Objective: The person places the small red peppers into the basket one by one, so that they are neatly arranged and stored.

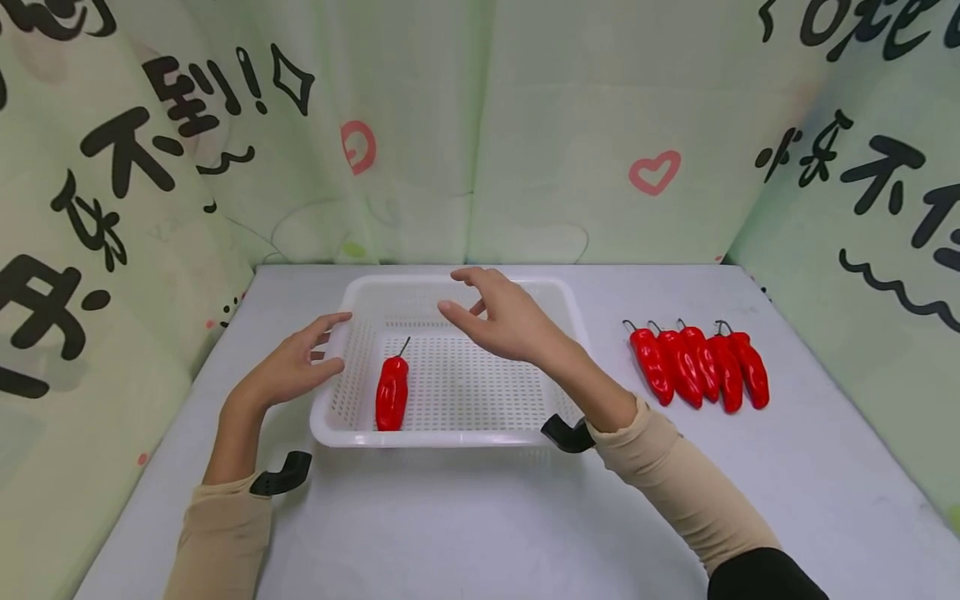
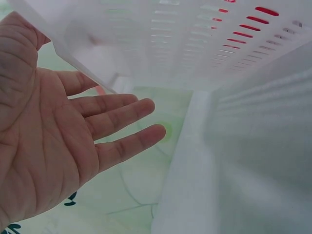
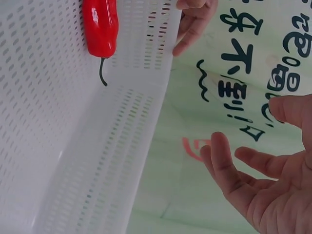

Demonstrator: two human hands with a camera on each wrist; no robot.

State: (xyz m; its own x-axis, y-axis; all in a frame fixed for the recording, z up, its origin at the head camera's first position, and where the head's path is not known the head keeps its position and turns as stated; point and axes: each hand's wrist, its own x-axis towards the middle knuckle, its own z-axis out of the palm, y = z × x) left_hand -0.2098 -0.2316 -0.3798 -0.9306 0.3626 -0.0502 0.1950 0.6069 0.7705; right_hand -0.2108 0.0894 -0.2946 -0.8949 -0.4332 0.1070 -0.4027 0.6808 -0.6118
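A white perforated plastic basket (image 1: pixel 480 438) stands on the table with one red chili pepper (image 1: pixel 392 395) in its left part, stem pointing away. At its left rim is my left hand (image 1: pixel 300 360), thumb and index finger touching the rim; in the left wrist view the other fingers of this left hand (image 2: pixel 58 122) stretch out straight outside the wall. Over the basket's back right part hangs my right hand (image 1: pixel 506 321), fingers loosely bent and holding nothing. In the right wrist view that right hand (image 3: pixel 270 185) is apart from the basket and the pepper (image 3: pixel 101 27).
Several red chili peppers (image 1: pixel 701 367) lie side by side on the table (image 1: pixel 450 525), right of the basket, stems pointing away. Pale green curtains (image 1: pixel 555 125) with dark lettering stand along the back and both sides. Each forearm carries a black wrist mount (image 1: pixel 282 473).
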